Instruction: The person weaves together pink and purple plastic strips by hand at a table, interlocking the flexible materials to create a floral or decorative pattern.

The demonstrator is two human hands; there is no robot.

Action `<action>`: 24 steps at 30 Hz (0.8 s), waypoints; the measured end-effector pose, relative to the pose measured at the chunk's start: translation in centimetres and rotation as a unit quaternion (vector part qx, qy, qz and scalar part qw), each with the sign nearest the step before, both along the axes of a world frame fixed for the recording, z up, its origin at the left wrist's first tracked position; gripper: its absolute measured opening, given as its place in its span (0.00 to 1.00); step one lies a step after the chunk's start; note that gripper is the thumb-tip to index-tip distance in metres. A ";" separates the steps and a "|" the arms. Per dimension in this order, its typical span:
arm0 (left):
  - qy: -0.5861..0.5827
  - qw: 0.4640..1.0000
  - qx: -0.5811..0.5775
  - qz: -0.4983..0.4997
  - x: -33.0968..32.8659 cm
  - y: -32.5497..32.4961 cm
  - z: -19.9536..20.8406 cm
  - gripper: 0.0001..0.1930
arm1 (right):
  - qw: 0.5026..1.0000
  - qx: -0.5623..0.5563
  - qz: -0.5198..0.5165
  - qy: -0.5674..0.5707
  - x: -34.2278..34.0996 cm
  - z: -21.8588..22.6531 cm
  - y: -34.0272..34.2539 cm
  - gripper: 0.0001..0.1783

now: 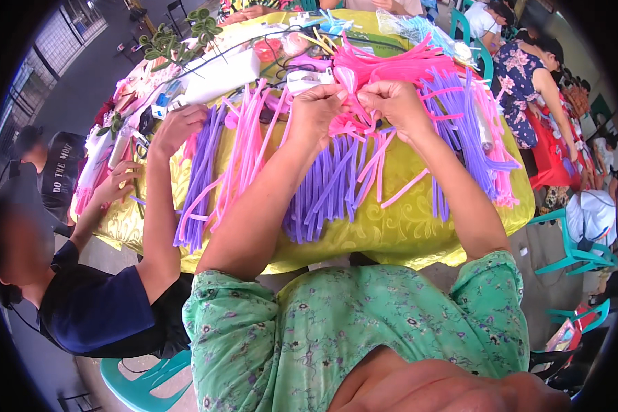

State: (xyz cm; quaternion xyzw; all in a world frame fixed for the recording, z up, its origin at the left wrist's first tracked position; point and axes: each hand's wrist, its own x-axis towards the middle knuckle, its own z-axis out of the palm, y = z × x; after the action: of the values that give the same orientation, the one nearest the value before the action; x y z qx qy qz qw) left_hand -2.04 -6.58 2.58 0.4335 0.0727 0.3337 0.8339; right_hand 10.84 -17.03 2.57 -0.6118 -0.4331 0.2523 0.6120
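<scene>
Over the middle of the table, my left hand [316, 113] and my right hand [399, 108] are close together, fingertips pinched on a pink pipe-cleaner piece [353, 103] with a looped shape. Its finer details are partly hidden by my fingers. Just beneath lie purple pipe cleaners [323, 189] in a loose row. Beyond my right hand is a thick bunch of hot pink pipe cleaners [398, 65]. Light pink pipe cleaners [244, 147] spread beside my left forearm, and more purple ones [456, 110] lie past my right wrist.
A yellow patterned cloth [419, 233] covers the table. A white block [220, 74] and green looped stems [178, 42] stand at the back left. At my left, a co-worker's hand [178, 127] reaches over the table. A green chair [573, 240] is at the right.
</scene>
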 end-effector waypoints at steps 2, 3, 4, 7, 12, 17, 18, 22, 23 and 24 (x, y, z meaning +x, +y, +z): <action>0.020 0.999 0.037 0.001 0.2 0.0 -0.1 0.02 | 0.999 0.002 -0.030 -0.021 -0.8 0.1 0.2 0.03; 0.028 0.998 0.057 0.002 0.2 0.0 -0.1 0.02 | 0.999 -0.003 -0.030 -0.025 -0.8 -0.1 0.2 0.02; 0.041 0.996 0.084 0.011 0.2 0.0 -0.1 0.02 | 0.999 -0.009 -0.030 -0.029 -0.8 -0.2 0.2 0.02; 0.059 0.988 0.138 0.021 0.2 -0.2 0.1 0.03 | 0.998 -0.001 -0.048 -0.033 -1.4 0.1 0.1 0.02; 0.049 0.993 0.100 -0.030 0.3 0.2 0.0 0.07 | 0.995 0.028 -0.066 -0.072 -1.3 0.1 0.0 0.02; 0.151 0.976 0.110 -0.114 -0.4 0.5 1.3 0.07 | 0.994 0.024 -0.073 -0.082 -0.8 0.1 -0.3 0.02; 0.159 0.973 0.121 -0.115 -0.6 0.4 1.5 0.07 | 0.992 0.024 -0.075 -0.095 -0.8 0.1 -0.2 0.02; 0.136 0.974 0.166 -0.078 -0.8 0.5 0.9 0.06 | 0.988 0.021 -0.070 -0.134 -1.2 0.2 0.0 0.01; 0.152 0.973 0.160 -0.073 -0.6 0.5 1.0 0.05 | 0.988 0.018 -0.068 -0.139 -1.3 0.3 -0.1 0.01; 0.167 0.971 0.155 -0.067 -0.6 0.5 1.1 0.05 | 0.987 0.019 -0.069 -0.143 -1.4 0.4 -0.1 0.01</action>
State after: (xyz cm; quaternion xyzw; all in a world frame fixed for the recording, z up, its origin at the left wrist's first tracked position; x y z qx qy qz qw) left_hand -2.63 -6.08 3.64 0.6112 0.1293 0.2073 0.7528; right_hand 9.42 -17.16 2.93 -0.6582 -0.4778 0.1112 0.5711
